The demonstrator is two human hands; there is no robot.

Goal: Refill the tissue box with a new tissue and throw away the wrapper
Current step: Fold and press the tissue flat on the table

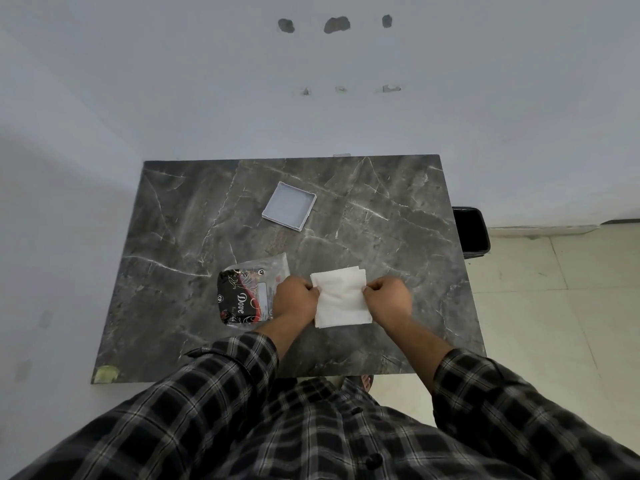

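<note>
A stack of white tissues (pixel 341 296) lies near the front middle of the dark marble table (pixel 398 216). My left hand (pixel 294 299) pinches its left edge and my right hand (pixel 388 299) pinches its right edge. Just left of my left hand lies the black and red Dove wrapper (pixel 242 292), opened, with its clear end pointing away from me. A shallow square grey tissue box tray (pixel 290 210) sits open side up farther back on the table, apart from both hands.
A black bin (pixel 471 232) stands on the floor beyond the table's right edge. A white wall runs along the back and left. Pale floor tiles lie to the right. A taped patch (pixel 105 374) marks the table's front left corner.
</note>
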